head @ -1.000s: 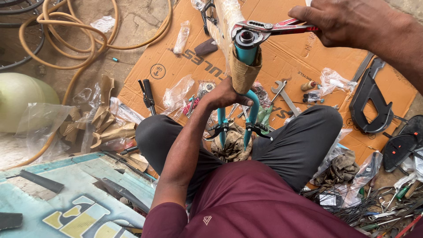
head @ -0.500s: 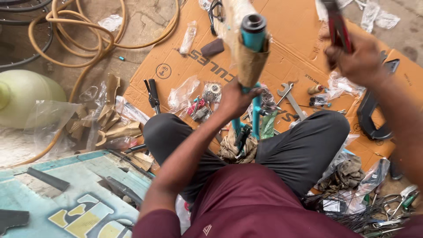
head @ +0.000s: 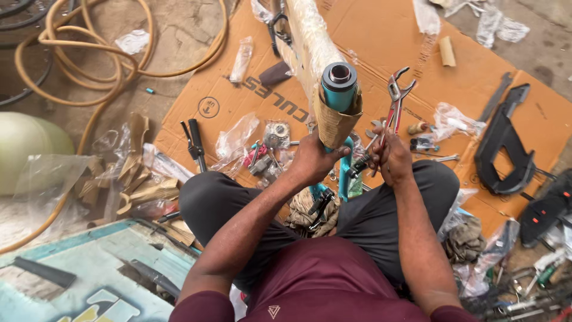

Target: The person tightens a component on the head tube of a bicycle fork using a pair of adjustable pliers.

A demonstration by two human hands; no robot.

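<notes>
1. While the person sits cross-legged on the ground, the left hand [head: 313,160] wraps around the teal bicycle frame [head: 339,98] just below its open tube end, fingers curled tight on the brown paper wrapping [head: 332,124].
2. The frame stands nearly upright between the knees, its upper length (wrapped in clear bubble plastic) leaning away over the flattened cardboard sheet [head: 381,42].
3. The right hand [head: 390,158] sits just beside the frame, fingers closed around the red handles of a pair of pliers [head: 394,104]; the plier head points up and its jaws stand apart, gripping nothing.
4. Both hands are close together, near the teal fork legs that run down toward the lap.
5. On the cardboard lie small plastic bags of parts [head: 241,134], a black-handled tool [head: 195,143] and a black bracket [head: 506,149] well off to the right.
6. A coiled tan hose [head: 89,53] lies on the concrete floor to the left, near a pale green rounded object [head: 27,149].
</notes>
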